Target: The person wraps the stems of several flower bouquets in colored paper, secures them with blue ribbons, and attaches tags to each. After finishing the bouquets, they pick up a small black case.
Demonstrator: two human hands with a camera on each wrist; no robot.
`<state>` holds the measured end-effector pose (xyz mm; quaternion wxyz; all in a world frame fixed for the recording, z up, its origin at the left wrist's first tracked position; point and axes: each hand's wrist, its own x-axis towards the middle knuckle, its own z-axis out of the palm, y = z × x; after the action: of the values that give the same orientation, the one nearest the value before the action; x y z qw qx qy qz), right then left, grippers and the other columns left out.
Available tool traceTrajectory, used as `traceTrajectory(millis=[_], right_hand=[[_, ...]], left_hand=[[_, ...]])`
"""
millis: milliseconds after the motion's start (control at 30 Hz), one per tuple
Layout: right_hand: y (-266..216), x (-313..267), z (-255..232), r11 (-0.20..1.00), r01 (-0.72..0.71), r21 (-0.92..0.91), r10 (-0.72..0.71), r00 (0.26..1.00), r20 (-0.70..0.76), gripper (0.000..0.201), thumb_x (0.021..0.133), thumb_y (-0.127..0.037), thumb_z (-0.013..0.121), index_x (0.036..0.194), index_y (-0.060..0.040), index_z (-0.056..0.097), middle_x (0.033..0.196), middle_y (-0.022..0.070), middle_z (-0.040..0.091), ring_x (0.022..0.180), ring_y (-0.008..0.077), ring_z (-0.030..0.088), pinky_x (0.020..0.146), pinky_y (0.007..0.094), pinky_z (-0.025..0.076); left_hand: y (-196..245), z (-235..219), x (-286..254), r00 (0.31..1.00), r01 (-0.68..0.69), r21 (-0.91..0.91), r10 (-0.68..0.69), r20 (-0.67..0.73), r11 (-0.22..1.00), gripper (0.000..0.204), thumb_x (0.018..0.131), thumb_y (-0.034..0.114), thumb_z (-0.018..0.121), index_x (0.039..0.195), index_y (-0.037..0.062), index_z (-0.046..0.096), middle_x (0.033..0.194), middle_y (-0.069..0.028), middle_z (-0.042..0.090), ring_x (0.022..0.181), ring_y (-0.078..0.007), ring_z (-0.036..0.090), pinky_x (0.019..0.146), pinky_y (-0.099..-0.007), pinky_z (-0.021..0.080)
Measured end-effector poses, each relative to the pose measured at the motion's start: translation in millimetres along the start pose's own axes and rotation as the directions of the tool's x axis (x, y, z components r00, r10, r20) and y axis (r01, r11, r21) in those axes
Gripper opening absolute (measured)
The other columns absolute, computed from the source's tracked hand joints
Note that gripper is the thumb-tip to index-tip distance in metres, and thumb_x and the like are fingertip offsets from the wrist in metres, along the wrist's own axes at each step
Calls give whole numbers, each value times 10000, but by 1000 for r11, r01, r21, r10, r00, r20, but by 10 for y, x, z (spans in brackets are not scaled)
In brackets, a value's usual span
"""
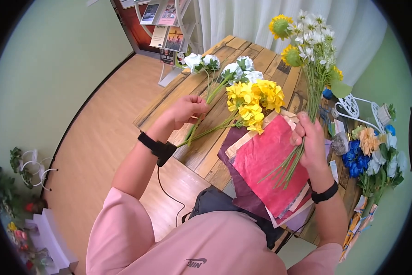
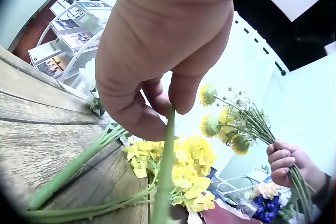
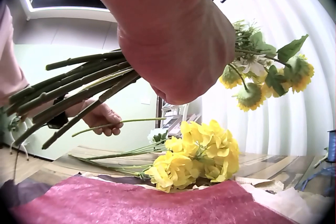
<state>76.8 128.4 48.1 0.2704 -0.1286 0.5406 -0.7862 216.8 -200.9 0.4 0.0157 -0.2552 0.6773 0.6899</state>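
My left hand (image 1: pixel 187 111) pinches one green stem (image 2: pixel 167 169) between thumb and fingers, above other stems lying on the wooden table (image 1: pixel 201 156). White flowers (image 1: pixel 233 71) lie toward the table's far edge, with yellow flowers (image 1: pixel 251 103) nearer the middle. My right hand (image 1: pixel 309 140) grips a bunch of stems (image 3: pixel 79 85) with white blossoms (image 1: pixel 313 34) and yellow flowers (image 3: pixel 249 97) at the top; the cut ends hang over red paper (image 1: pixel 270 160). Which blossom tops the left hand's stem, I cannot tell.
Purple paper (image 1: pixel 238 172) and other sheets lie beneath the red paper. To the right are blue flowers (image 1: pixel 356 159), a peach flower (image 1: pixel 370 139) and a white metal stand (image 1: pixel 352 105). A magazine rack (image 1: pixel 174 27) stands beyond the table; a dark bag (image 1: pixel 215 201) is at its front edge.
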Motion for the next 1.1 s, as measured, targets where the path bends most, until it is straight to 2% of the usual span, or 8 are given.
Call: traceTrajectory(millis=[200, 267, 433, 633, 767, 900, 1100], right_hand=[[-15, -14, -7, 1000, 1, -13, -1, 1000, -12, 132, 977, -210, 565, 950, -111, 482, 629, -37, 417, 468, 77, 432, 440, 231, 379], [-18, -16, -2, 1000, -13, 0, 13, 1000, -24, 125, 978, -202, 561, 960, -110, 479, 631, -36, 420, 468, 78, 432, 440, 231, 381], [-12, -7, -45, 1000, -9, 29, 9, 1000, -11, 118, 971, -188, 565, 958, -117, 472, 631, -31, 426, 471, 85, 444, 441, 238, 387], [-37, -24, -82, 1000, -3, -10, 2, 999, -44, 111, 971, -179, 557, 964, -112, 468, 628, -31, 420, 478, 86, 439, 445, 233, 387], [-35, -27, -111, 1000, -6, -12, 5, 999, -53, 116, 970, -181, 558, 963, -112, 464, 627, -29, 417, 479, 84, 429, 445, 232, 388], [3, -19, -139, 1000, -7, 19, 7, 999, -33, 112, 972, -178, 553, 950, -113, 465, 624, -28, 419, 481, 86, 438, 444, 235, 389], [114, 6, -140, 1000, -6, 4, 6, 1000, -18, 115, 977, -183, 552, 939, -108, 472, 629, -21, 435, 480, 93, 454, 447, 241, 392]], left_hand=[[-42, 93, 31, 998, -29, -26, 31, 63, 999, 81, 951, 190, 618, 973, 113, 603, 831, 22, 619, 741, -100, 613, 648, -260, 492], [-68, 134, 49, 988, -20, -58, 29, 152, 998, 101, 961, 188, 603, 1003, 96, 591, 820, 11, 620, 720, -106, 621, 630, -260, 489], [-73, 273, 72, 982, -8, -3, 9, 189, 1000, 114, 979, 183, 567, 1038, 87, 576, 817, 3, 624, 726, -119, 625, 629, -262, 490], [-108, 410, 112, 976, 26, -27, -20, 218, 999, 134, 982, 179, 565, 1073, 84, 592, 839, -1, 636, 777, -125, 636, 699, -266, 508], [-123, 485, 139, 975, 24, -11, -21, 223, 1000, 117, 969, 176, 590, 1049, 92, 594, 842, 1, 636, 776, -121, 633, 693, -268, 505], [-118, 594, 154, 980, -17, -26, 22, 197, 1000, 83, 933, 159, 637, 970, 102, 589, 837, 11, 623, 748, -103, 616, 624, -254, 494], [-99, 1036, 121, 966, -83, -95, 104, 238, 992, 127, 919, 134, 654, 967, 96, 543, 840, -2, 614, 744, -106, 634, 616, -233, 510]])
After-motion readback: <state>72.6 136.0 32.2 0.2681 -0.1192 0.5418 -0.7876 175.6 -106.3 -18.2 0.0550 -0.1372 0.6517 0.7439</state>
